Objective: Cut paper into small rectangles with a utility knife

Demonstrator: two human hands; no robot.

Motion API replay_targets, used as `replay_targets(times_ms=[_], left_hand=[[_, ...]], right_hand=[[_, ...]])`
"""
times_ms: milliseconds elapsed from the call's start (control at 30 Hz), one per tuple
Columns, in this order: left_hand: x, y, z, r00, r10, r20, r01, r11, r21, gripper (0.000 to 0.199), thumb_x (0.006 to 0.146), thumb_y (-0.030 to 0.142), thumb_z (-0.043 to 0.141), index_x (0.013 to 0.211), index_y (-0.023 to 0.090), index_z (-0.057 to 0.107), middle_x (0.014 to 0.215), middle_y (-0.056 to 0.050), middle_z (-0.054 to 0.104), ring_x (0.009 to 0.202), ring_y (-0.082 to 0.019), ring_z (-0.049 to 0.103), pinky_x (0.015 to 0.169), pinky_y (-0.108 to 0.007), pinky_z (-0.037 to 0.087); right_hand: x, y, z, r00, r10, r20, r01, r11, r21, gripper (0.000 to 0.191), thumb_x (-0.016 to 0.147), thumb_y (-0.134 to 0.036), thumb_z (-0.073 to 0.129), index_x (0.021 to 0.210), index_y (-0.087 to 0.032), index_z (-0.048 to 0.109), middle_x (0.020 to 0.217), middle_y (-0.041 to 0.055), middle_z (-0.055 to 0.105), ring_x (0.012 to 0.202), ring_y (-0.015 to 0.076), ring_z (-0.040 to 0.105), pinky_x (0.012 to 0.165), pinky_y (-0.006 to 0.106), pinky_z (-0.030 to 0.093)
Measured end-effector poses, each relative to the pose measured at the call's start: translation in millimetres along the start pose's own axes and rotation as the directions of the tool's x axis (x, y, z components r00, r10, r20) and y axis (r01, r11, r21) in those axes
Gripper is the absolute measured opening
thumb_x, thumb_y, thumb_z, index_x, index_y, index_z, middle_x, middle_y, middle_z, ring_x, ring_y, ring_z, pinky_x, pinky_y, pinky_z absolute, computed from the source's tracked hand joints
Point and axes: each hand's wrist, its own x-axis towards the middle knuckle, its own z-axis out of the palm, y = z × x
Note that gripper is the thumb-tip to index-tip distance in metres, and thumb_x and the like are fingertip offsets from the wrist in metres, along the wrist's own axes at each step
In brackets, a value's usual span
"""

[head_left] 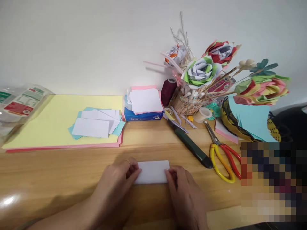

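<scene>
A small white paper rectangle (153, 172) lies on the wooden table between my hands, its long side running left to right. My left hand (120, 177) pinches its left end between thumb and fingers, a ring showing on one finger. At the right end, my right hand (183, 188) pinches the paper near its upper corner. More white slips (90, 127) rest with turquoise pieces (120, 128) on large yellow sheets (43, 118) at the left. Another stack of white and pink paper (146, 100) sits on a blue box (144, 115).
Right of my hands are a dark green cutter (193, 145) and scissors (223, 153) with yellow and red handles. Behind them stands a holder (185, 100) of paper flowers. A basket (226, 119) holds turquoise paper, and plastic packaging (21, 105) lies far left.
</scene>
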Motion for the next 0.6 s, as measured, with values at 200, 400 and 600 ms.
replay_targets(times_ms=[200,400,600], left_hand=[[-2.1,1.9,-0.9,0.999,-0.048,0.020,0.047,0.998,0.051,0.023,0.081,0.033,0.039,0.076,0.021,0.059,0.065,0.000,0.064,0.061,-0.017,0.059,0.059,-0.026,0.039],[1.2,2.7,0.2,0.998,-0.061,0.024,0.061,0.998,0.034,0.025,0.080,0.035,0.039,0.073,0.022,0.058,0.060,0.000,0.062,0.056,-0.016,0.058,0.056,-0.025,0.038],[2.1,1.5,0.3,0.998,-0.061,0.020,0.061,0.998,0.005,0.025,0.078,0.037,0.039,0.067,0.023,0.056,0.058,0.001,0.061,0.052,-0.016,0.055,0.052,-0.025,0.036]], right_hand=[[-0.4,-5.0,3.6,0.998,0.065,0.005,-0.065,0.998,-0.020,0.046,0.094,-0.052,0.022,0.077,-0.024,0.054,0.070,0.0001,0.065,0.062,0.0136,0.063,0.049,0.024,0.042],[-0.2,-9.1,4.9,0.995,0.099,-0.015,-0.099,0.995,0.016,0.048,0.093,-0.054,0.020,0.075,-0.024,0.054,0.069,0.0000,0.063,0.063,0.0140,0.062,0.053,0.025,0.042],[0.4,-7.8,5.2,0.992,0.129,0.006,-0.129,0.992,0.013,0.051,0.093,-0.056,0.020,0.072,-0.025,0.054,0.066,0.0003,0.063,0.060,0.0144,0.061,0.048,0.025,0.040]])
